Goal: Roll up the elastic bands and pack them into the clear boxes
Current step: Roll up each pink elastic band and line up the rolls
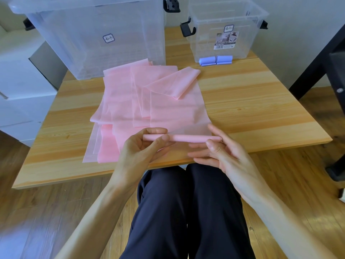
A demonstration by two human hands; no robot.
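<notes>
Both hands' fingers [158, 142] pinch a thin, tight roll [183, 138] at the sheer pink band's [149, 96] near end.

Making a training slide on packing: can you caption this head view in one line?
Both hands, left hand and right hand, roll a pink elastic band at the wooden table edge.

We have single head cam, wide-angle, looking forward and steeply down over table [242, 109]; hands close below, lap at bottom.
</notes>
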